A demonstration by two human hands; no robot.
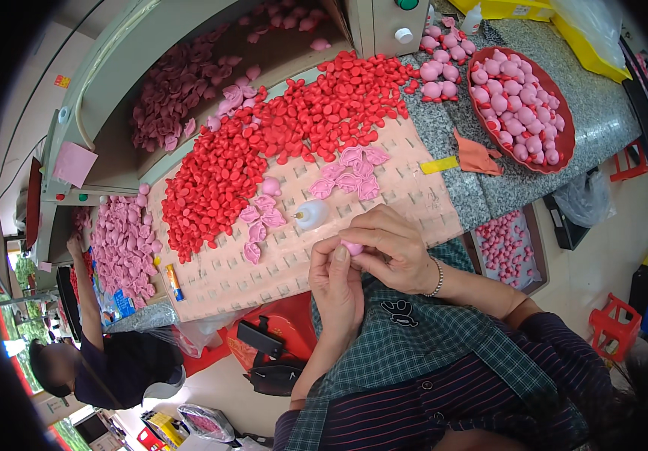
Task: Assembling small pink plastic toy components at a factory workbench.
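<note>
Just past the near edge of the pink patterned mat (pixel 286 263), my two hands meet around a small round pink plastic piece (pixel 352 247). The thumb and fingers of my left hand (pixel 336 292) press it from one side, and those of my right hand (pixel 399 252) pinch it from the other. Fingers cover most of the piece. Close beyond my hands, a small white squeeze bottle (pixel 311 215) with a thin tip lies on the mat. Loose pink shaped pieces (pixel 354 177) lie beyond and left of it, with one pink ball (pixel 271 186) among them.
A large heap of red oval pieces (pixel 215 184) covers the mat's far side. Pink pieces (pixel 123 244) pile up at left. At right stands a red bowl (pixel 570 143) of pink balls, near an orange scrap (pixel 476 152). A grey machine housing (pixel 98 83) rises behind. Another person (pixel 113 368) works at left.
</note>
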